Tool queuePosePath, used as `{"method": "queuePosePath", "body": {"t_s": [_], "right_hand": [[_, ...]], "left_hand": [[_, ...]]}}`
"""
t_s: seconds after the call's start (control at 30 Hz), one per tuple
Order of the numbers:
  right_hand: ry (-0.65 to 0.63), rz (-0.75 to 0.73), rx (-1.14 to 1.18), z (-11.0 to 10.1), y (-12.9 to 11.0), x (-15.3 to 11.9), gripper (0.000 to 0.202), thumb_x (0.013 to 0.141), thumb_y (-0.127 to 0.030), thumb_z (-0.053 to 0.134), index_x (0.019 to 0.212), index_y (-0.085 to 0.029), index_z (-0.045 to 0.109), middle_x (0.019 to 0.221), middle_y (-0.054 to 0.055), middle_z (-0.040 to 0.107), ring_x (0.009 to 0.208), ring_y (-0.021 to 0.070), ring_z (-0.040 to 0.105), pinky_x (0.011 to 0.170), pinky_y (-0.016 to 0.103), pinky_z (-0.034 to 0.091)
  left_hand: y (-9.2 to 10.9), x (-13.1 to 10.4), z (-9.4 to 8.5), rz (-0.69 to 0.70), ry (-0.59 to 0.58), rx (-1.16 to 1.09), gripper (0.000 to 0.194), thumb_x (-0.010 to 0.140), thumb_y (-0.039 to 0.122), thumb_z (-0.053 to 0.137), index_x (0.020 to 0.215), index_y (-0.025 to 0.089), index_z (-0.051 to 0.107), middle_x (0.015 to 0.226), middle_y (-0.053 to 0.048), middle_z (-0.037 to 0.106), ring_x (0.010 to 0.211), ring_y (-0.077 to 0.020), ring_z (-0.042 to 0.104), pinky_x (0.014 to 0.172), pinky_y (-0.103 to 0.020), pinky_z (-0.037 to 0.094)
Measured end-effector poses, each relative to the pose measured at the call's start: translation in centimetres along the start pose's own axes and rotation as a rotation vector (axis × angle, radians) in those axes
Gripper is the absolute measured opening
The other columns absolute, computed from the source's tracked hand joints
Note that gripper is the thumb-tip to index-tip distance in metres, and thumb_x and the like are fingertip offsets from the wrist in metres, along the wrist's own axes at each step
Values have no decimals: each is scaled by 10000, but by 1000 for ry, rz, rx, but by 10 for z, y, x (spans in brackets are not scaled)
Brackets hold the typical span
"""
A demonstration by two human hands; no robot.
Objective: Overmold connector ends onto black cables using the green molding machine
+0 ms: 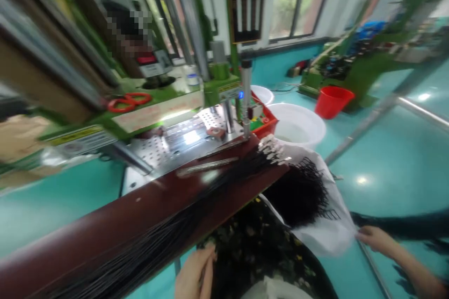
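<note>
My left hand (196, 273) is at the bottom centre, beside the dark patterned cloth over my lap, its fingers closed; what they hold, if anything, is hidden. At the right, my right hand (377, 239) pinches the edge of a white sack (338, 238). A mass of black strands (298, 194) lies in the open sack. Along the brown board (87, 229) runs a long bundle of black wires (157, 238), with white ends (271, 149) at the board's right end. Two thin metal rods (210, 165) rest on the board behind the bundle.
Behind the board stands a green press with a perforated metal plate (150, 152). Red scissors (129, 102) lie on its ledge. Beyond are a red crate (268, 124), a white tub (298, 124) and a red bucket (333, 102). A metal rail (372, 117) crosses at the right.
</note>
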State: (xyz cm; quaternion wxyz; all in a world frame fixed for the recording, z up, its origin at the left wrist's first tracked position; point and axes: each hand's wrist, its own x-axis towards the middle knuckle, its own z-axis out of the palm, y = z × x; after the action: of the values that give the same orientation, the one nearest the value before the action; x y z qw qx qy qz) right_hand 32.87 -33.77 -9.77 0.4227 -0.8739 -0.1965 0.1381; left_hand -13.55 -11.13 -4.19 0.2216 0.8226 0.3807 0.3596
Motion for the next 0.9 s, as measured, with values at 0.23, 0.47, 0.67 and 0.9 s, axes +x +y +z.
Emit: {"method": "queuePosePath", "body": {"t_s": [0.23,0.47,0.67,0.9], "right_hand": [[-176,-820,-253,96,-220,-30,206,767,-351,512,913,-258,623,878,55,676,779,236,632,725,368,505],[-499,-1446,-471,182,-311,-37,527,758,-323,595,1246,-190,446,1247,117,476,1144,261,421,957,439,364],[-378,-1455,-498,207,-289,-20,390,818,-280,526,1181,-138,511,1117,143,527,1040,256,477,906,438,389],[-414,-1563,-383,209,-291,-13,449,820,-307,528,1243,-168,469,1199,143,485,1114,274,423,936,465,354]], "left_hand": [[-39,22,-73,-63,422,482,399,753,250,570,1141,186,502,1160,-144,516,1145,-288,428,964,-478,304],[-67,25,-92,-12,125,746,612,690,533,568,1204,208,506,1222,-110,532,1165,-306,407,1027,-489,105],[-88,60,-96,-21,39,811,549,713,547,542,1153,219,557,1208,-89,546,1185,-311,376,1025,-500,87],[-99,85,-107,-143,-155,825,555,731,541,514,1173,206,531,1197,-107,542,1123,-305,436,988,-506,164]]}}
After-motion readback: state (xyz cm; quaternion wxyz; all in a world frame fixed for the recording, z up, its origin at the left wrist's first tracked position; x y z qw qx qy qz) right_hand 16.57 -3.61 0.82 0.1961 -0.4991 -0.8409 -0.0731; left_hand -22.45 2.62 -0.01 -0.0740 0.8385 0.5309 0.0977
